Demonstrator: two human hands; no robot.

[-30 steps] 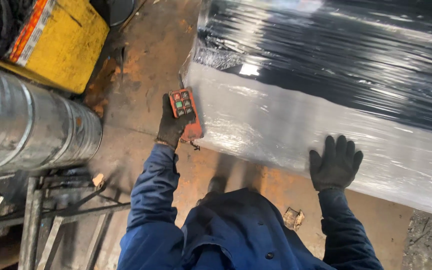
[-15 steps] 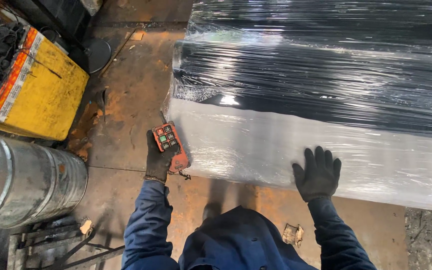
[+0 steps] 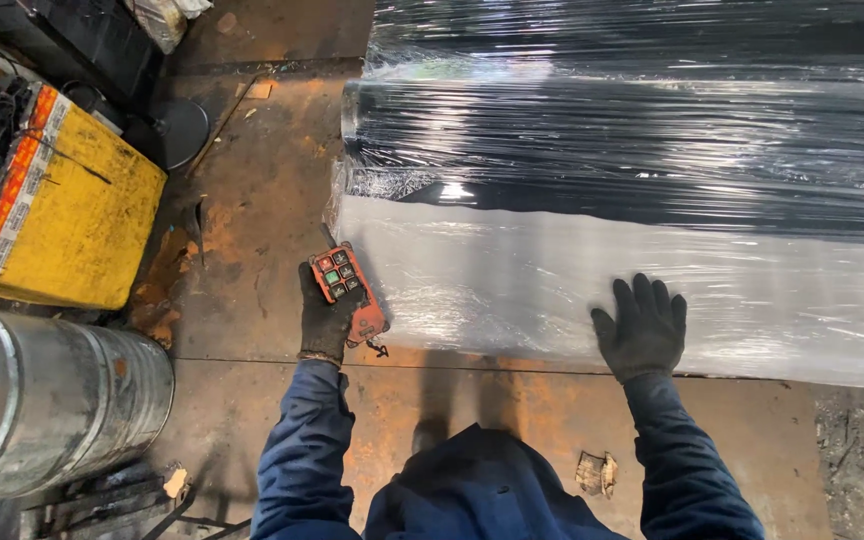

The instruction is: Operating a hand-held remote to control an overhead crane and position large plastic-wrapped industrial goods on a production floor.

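Observation:
My left hand (image 3: 326, 318), in a black glove, grips an orange-red remote control (image 3: 349, 291) with several coloured buttons, held over the rusty floor beside the corner of a big load. My right hand (image 3: 642, 328), also gloved, lies flat with fingers spread on the pale lower face of that large load wrapped in clear plastic film (image 3: 632, 170). The load's upper part looks dark under the shiny film. My blue sleeves and jacket fill the bottom of the view.
A yellow metal box (image 3: 72, 225) stands at the left. A grey metal drum (image 3: 42, 400) lies on its side at the lower left. The floor is a rusty steel plate (image 3: 252, 300), with a small scrap (image 3: 594, 472) near my right arm.
The view has shifted so the yellow box and drum sit further left and lower. Both hands keep their holds: left on the remote, right flat on the wrapped load.

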